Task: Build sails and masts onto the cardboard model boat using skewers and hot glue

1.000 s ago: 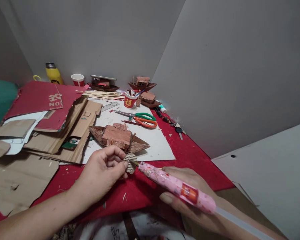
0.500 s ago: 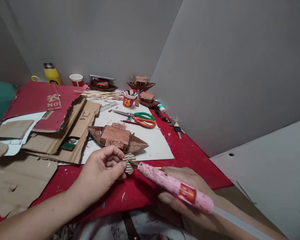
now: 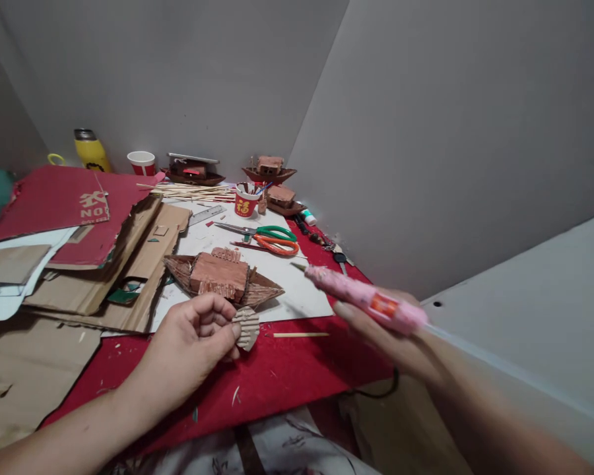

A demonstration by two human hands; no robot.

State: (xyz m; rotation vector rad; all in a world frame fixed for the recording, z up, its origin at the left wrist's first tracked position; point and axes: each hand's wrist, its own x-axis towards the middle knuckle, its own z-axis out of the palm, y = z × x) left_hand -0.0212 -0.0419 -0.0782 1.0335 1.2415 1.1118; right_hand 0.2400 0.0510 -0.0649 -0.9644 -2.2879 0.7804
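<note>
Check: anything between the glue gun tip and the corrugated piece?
Nothing visible. Open air separates the glue gun, in the right hand, from the corrugated piece in the left hand; a thin stick lies on the cloth below.

Between the corrugated piece point(image 3: 247, 328) in your left hand point(image 3: 193, 343) and the glue gun point(image 3: 366, 300) in your right hand point(image 3: 396, 340), red cloth point(image 3: 287, 376) lies open, crossed only by a thin stick point(image 3: 301, 334). The cardboard boat point(image 3: 220, 276) bars the way just beyond; stacked cardboard point(image 3: 94, 284) crowds the left, the grey wall point(image 3: 426, 165) the right.
</note>
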